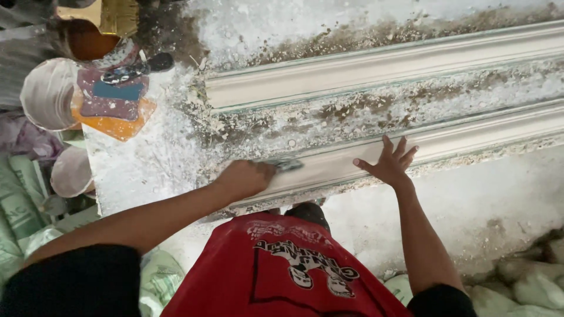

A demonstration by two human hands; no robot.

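White moulding (352, 164): left hand (247, 178) grips a half-hidden scraper (286, 165); right hand (390, 164) lies spread on it.

Two plaster mouldings (376, 67) (446, 144), two white buckets (47, 94) (70, 171), one scraper (286, 165), two hands (245, 178) (390, 165)

Two moulding strips (382, 67) side by side on table (135, 170), bucket (47, 94) left.

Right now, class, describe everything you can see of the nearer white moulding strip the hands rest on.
The nearer moulding strip is a long, white, plaster-like length with ridged profiles, lying flat on a dusty slab and running up toward the right. Crumbly debris lines its edges. The left hand presses a small tool against it; the right hand rests spread on it.
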